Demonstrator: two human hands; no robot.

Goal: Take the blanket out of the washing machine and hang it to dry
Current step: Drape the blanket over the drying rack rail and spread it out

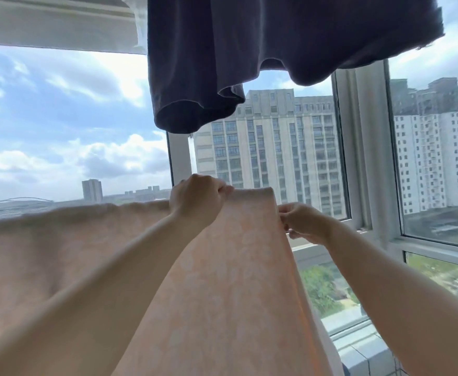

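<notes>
Up top we've got a dark navy fabric garment [276, 44] hanging down, its folded hem drooping lowest on the left. Behind it we see a big window with white frames [358, 147], one thick upright post on the right and a thinner one near the middle. Outside there's a tall beige apartment block [271, 147] straight ahead and a white high-rise [434, 153] off to the right. Blue sky with puffy white clouds [59, 109] fills the left, and green treetops [320, 289] show far below.
</notes>
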